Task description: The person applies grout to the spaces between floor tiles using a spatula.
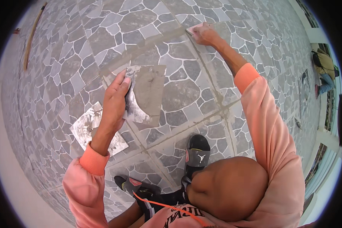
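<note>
My left hand (pixel 116 95) grips the left edge of a flat square metal plate (pixel 133 108), thumb on top. Grey grout paste (pixel 150 85) is spread over much of the plate. Further forward, my right hand (pixel 204 34) is closed on a thin, pale pink flat piece (pixel 194 27), perhaps a scraper. Its edge is against the floor at a tile joint; the fingers hide part of it. A grout-smeared joint (pixel 211 81) runs from there toward my feet. Beneath my left wrist lies a second smeared metal sheet (pixel 83 131) on the stone-patterned tiles (pixel 178 93).
My sandalled feet (pixel 197 150) stand on the tiles close in front. At far left a long stick (pixel 33 38) lies near the wall. Another person (pixel 325 72) bends down at the far right. A small tool (pixel 298 122) lies on the floor at right.
</note>
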Action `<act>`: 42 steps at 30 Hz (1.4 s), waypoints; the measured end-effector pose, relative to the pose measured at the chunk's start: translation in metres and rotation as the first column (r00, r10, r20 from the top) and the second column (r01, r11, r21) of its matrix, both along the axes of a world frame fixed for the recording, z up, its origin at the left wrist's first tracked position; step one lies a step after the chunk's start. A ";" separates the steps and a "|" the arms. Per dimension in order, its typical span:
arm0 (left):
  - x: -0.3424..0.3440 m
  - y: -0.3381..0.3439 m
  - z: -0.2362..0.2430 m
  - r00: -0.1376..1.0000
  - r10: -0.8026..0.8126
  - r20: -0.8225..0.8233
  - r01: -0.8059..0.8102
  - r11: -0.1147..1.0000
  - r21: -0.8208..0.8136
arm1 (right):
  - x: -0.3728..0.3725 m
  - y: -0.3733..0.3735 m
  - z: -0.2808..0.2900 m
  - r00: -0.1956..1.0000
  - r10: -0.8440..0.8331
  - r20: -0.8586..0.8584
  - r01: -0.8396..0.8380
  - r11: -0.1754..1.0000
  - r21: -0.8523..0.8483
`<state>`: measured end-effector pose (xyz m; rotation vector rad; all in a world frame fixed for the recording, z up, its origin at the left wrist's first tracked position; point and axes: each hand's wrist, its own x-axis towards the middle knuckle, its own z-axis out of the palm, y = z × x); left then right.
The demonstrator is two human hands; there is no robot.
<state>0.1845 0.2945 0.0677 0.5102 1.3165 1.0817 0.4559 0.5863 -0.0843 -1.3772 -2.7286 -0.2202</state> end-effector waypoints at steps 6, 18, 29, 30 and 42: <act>0.035 -0.003 -0.057 0.980 0.195 0.045 -0.195 0.981 0.010 | 0.024 0.018 0.013 0.998 0.035 -0.057 -0.039 0.995 -0.087; 0.059 0.000 -0.088 0.952 0.286 0.105 -0.288 0.958 0.002 | 0.054 0.052 0.032 0.986 0.064 0.152 0.002 0.917 -0.398; 0.058 0.046 -0.086 0.960 0.258 -0.109 -0.249 0.964 0.096 | 0.038 0.009 0.092 0.994 0.078 -0.073 -0.106 0.818 -0.566; 0.055 0.044 -0.086 0.956 0.267 -0.118 -0.258 0.962 0.090 | 0.025 -0.020 0.112 0.972 0.166 -0.165 -0.230 0.805 -0.547; 0.070 0.053 -0.080 0.971 0.240 0.015 -0.239 0.954 0.180 | -0.001 -0.153 0.174 0.749 0.605 -0.270 -0.661 0.658 -0.360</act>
